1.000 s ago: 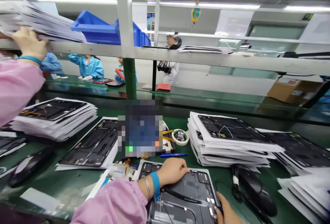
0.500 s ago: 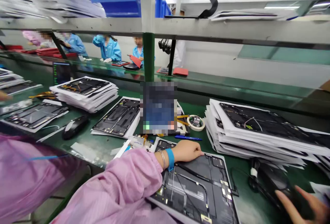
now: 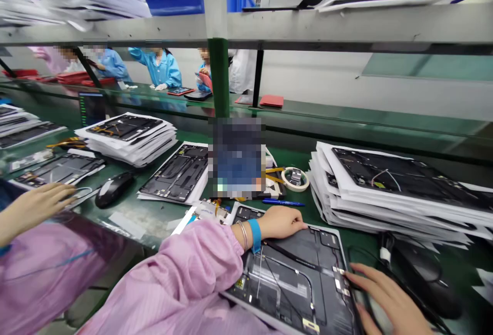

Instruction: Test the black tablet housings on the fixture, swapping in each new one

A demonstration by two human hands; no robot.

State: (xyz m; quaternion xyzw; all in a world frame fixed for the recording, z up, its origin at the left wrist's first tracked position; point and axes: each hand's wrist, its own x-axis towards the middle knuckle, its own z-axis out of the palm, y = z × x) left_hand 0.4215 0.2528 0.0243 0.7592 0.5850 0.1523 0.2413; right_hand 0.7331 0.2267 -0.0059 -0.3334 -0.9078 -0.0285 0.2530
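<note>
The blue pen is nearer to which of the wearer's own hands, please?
Left. The left hand is just below the blue pen in the view; the right hand is farther off, to the pen's lower right.

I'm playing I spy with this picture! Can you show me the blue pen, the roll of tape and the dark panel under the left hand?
Blue pen (image 3: 284, 202): head view, middle of its barrel.
Roll of tape (image 3: 295, 188): head view, near side of its ring.
Dark panel (image 3: 295, 279): head view, middle of its upward face.
</note>
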